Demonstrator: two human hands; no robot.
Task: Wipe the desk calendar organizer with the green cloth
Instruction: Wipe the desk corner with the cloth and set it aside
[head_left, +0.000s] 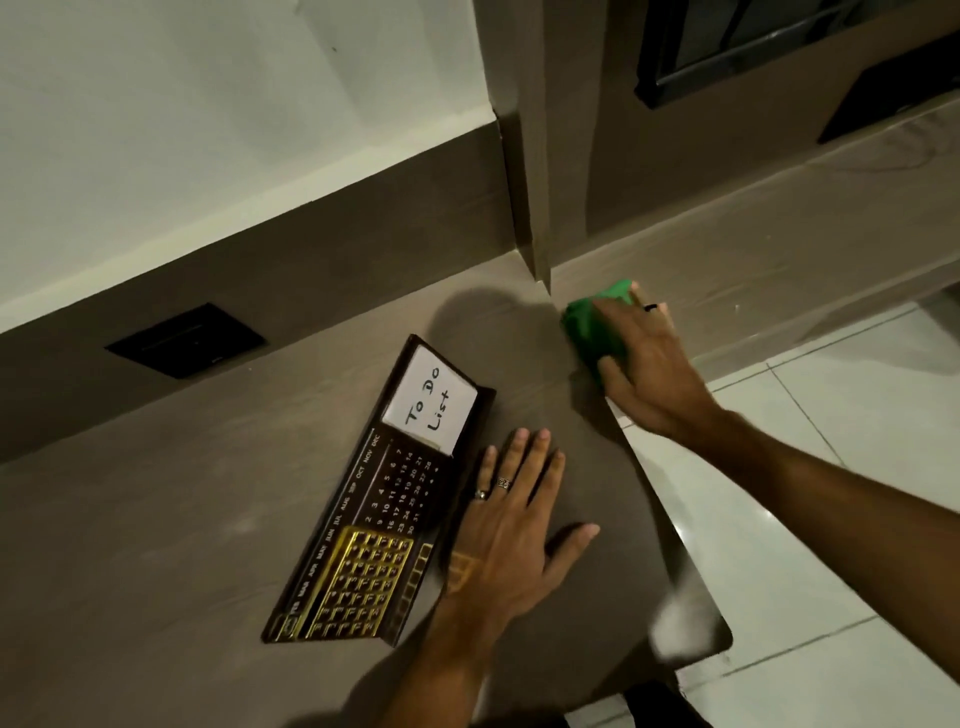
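The desk calendar organizer (376, 504) lies flat on the brown desk (156, 545): dark brown, with month names, date numbers, a gold grid slider and a white "To Do List" notepad at its far end. My left hand (511, 530) rests flat, fingers spread, on the desk against the organizer's right edge, two rings on the fingers. The green cloth (592, 325) lies bunched at the desk's far right corner. My right hand (647, 364) lies on top of the cloth, fingers curled over it, well away from the organizer.
A black socket plate (187, 340) sits in the dark wall strip behind the desk. A vertical post (535, 156) meets the desk near the cloth. The desk's right edge drops to a white tiled floor (831, 493). A dark-framed window (769, 47) is at top right.
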